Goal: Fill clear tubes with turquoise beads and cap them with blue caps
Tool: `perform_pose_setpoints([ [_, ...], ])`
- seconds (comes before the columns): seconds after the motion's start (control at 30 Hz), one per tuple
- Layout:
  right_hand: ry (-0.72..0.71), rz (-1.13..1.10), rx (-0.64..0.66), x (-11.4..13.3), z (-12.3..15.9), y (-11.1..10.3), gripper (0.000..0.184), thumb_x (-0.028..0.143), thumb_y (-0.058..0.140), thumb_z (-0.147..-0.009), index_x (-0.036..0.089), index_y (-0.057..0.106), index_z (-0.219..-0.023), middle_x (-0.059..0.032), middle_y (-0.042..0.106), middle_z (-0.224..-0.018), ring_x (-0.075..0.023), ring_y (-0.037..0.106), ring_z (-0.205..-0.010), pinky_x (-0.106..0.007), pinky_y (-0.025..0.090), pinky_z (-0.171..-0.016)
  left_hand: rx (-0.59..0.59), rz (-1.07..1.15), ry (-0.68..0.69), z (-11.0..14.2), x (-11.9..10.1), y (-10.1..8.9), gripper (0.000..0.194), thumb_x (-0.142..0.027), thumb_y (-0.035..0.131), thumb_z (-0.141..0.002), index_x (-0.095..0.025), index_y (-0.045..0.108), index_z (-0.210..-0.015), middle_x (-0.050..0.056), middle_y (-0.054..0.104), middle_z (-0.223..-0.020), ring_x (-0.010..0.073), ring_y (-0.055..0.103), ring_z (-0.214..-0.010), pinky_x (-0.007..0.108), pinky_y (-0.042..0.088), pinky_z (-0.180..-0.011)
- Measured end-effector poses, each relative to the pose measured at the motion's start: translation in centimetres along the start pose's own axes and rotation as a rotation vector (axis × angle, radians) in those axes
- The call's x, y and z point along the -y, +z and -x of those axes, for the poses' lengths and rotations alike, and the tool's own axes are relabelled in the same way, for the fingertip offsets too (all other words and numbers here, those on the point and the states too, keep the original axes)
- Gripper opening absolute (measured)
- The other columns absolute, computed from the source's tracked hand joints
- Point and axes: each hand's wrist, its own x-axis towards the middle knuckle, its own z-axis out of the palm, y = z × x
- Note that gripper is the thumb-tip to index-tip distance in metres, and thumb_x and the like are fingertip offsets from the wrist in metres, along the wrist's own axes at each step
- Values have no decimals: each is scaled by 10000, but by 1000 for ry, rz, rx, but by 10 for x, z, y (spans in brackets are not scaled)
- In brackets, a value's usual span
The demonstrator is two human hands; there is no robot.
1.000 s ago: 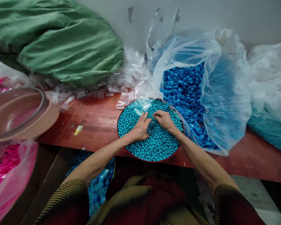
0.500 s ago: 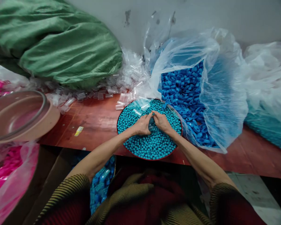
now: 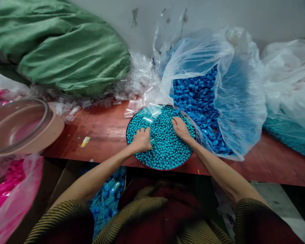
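Observation:
A round, red-rimmed tray of small turquoise beads (image 3: pixel 165 145) lies before me on the table. Over its left half is my left hand (image 3: pixel 142 139), its fingers curled around a clear plastic tube (image 3: pixel 152 140) of which only a small edge shows by the thumb. My right hand (image 3: pixel 181 129) is above the beads on the right, fingers closed together and pointing inward; whatever they may hold is hidden. Several clear tubes (image 3: pixel 152 112) rest on the beads at the tray's far side.
Behind the tray, an opened plastic bag spills blue caps (image 3: pixel 197 96). Clear tubes (image 3: pixel 142 76) are heaped beside a green cloth bundle (image 3: pixel 73 51). A beige basin (image 3: pixel 57 127) stands left, above pink pieces (image 3: pixel 8 179). Blue filled tubes (image 3: pixel 108 193) lie below the table edge.
My hands were together at the tray's middle around a clear tube. They have parted, the left moving left and towards me with the tube, the right shifting right.

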Motion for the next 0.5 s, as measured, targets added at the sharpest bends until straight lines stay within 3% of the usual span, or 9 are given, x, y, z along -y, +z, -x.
perform_pose_setpoints([
  [0.1, 33, -7, -10, 1, -7, 9, 343, 328, 377, -884, 155, 667, -942, -132, 659, -1050, -227, 551, -1028, -377, 393, -968, 2, 27, 23, -8, 4, 8, 792, -179, 608, -591, -117, 343, -1335, 182, 469, -1207, 363, 474, -1104, 470, 450, -874],
  [0.27, 120, -19, -32, 1, -13, 10, 406, 424, 355, -883, 167, 642, -755, -95, 666, -846, -212, 567, -878, -331, 425, -845, -11, 210, 124, -22, 17, 15, 861, -192, 651, -574, -81, 311, -1357, 184, 450, -1243, 325, 468, -1150, 416, 385, -1001],
  [0.4, 187, -36, -31, 3, -19, 10, 445, 478, 366, -866, 185, 531, -575, -27, 567, -619, -182, 548, -705, -281, 414, -705, -49, 366, 185, -28, 24, 22, 906, -211, 664, -552, -95, 289, -1369, 173, 442, -1255, 321, 452, -1179, 422, 386, -1015],
  [0.5, 340, -178, -26, 6, -24, 17, 453, 507, 424, -832, 204, 460, -496, -7, 496, -534, -191, 543, -687, -286, 414, -694, -72, 439, 175, -30, 23, 28, 933, -205, 665, -538, -93, 278, -1379, 178, 440, -1258, 335, 443, -1186, 441, 391, -1009],
])
